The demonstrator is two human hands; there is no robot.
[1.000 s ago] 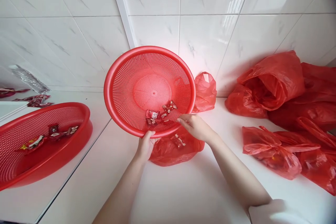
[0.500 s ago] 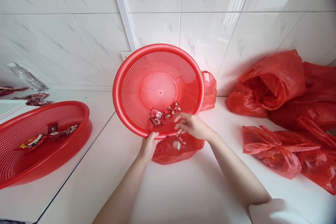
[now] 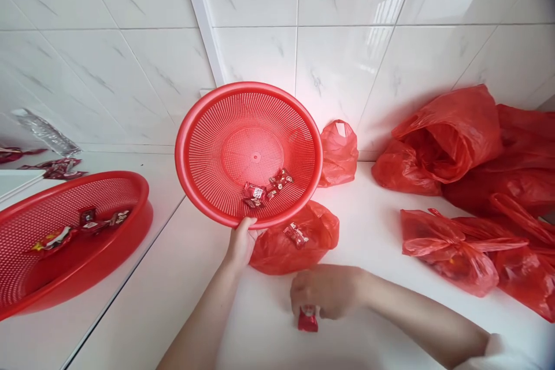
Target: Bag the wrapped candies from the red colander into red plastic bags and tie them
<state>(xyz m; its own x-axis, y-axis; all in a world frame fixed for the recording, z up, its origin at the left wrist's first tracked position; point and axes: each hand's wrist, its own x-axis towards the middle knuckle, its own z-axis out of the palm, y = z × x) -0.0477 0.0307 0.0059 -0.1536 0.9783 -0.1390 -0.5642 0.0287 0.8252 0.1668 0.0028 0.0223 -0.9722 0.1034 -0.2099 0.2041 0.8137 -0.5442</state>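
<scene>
My left hand grips the lower rim of a round red mesh basket, holding it tilted up toward me. A few red wrapped candies lie in its lower part. Under the basket sits an open red plastic bag with a red candy on it. My right hand is low over the white counter, fingers closed on a small red wrapped candy that touches the surface.
A second red mesh basket with several candies stands at the left. Several red plastic bags pile up at the right, and a small knotted one sits by the tiled wall. A clear wrapper lies far left.
My right hand left the basket's lower rim and dropped to the counter in front of the bag, now closed on a red candy. The basket shifted slightly left.
</scene>
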